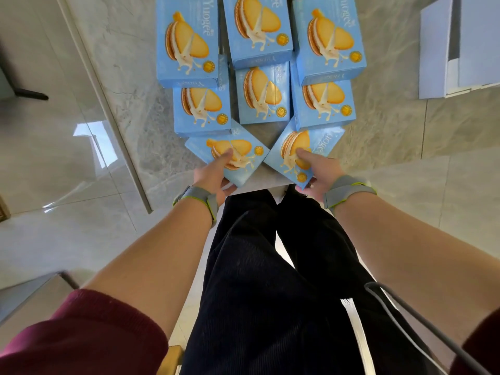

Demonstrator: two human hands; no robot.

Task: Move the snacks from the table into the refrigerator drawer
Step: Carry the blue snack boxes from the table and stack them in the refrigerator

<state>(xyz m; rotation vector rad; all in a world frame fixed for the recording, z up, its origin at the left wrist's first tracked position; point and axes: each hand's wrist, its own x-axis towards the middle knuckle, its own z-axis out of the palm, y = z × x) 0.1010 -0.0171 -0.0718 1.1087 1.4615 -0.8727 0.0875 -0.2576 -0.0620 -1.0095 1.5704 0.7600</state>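
Observation:
Several light-blue snack boxes printed with cream biscuits stand stacked on a small table [266, 136] straight ahead. My left hand [213, 175] grips the nearest left box [243, 147], fingers over its top and thumb under its near corner. My right hand [311, 171] grips the nearest right box [322, 142] the same way. Both front boxes are turned at an angle, their corners nearly meeting in the middle. Behind them more boxes [262, 94] sit in two rows, the back row [259, 31] raised higher. No refrigerator drawer is visible.
Glossy marble-tile floor [81, 147] lies all around. A blue-white panel or box [457, 47] stands at the upper right. A dark furniture leg [29, 93] shows at the far left. My dark trousers [270, 280] fill the lower middle; a grey cable [422, 320] runs at lower right.

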